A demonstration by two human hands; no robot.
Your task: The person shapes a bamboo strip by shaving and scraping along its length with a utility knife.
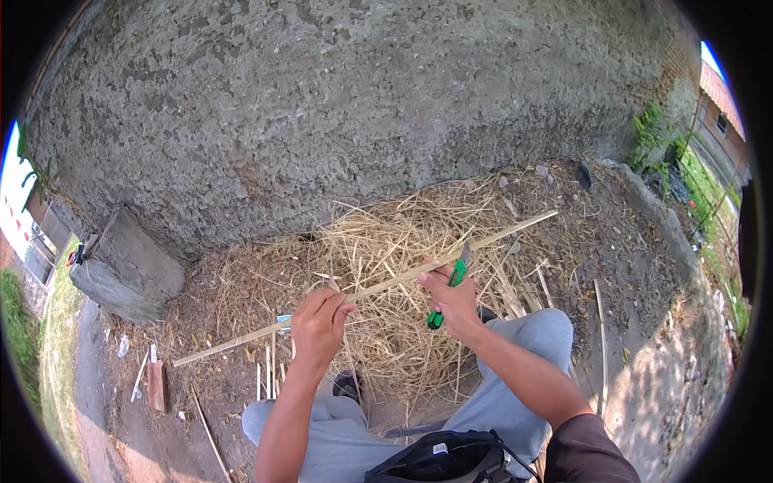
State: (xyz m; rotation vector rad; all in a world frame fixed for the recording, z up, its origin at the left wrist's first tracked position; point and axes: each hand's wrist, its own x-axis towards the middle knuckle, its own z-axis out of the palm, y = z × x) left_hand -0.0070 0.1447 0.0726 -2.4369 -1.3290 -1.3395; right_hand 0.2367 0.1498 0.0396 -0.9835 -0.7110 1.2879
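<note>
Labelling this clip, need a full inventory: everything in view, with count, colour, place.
wall: 1, grey, across the back
ground: 1, brown, below the wall
shavings: one heap, straw-coloured, ground at centre
long strip: 1, pale yellow, slanting above shavings
knife: 1, green handle, at the strip, right of centre
loose strips: several, pale, ground left and right
block: 1, grey, against wall at left
flat piece: 1, reddish brown, ground at lower left
plants: uncounted, green, both edges
buildings: at least 2, reddish, far edges
bag: 1, black, at lap
legs: 2, grey-blue trousers, bottom
sleeve: 1, dark, lower right
left grip: 1, bare, holding strip
right grip: 1, bare, holding knife
</note>
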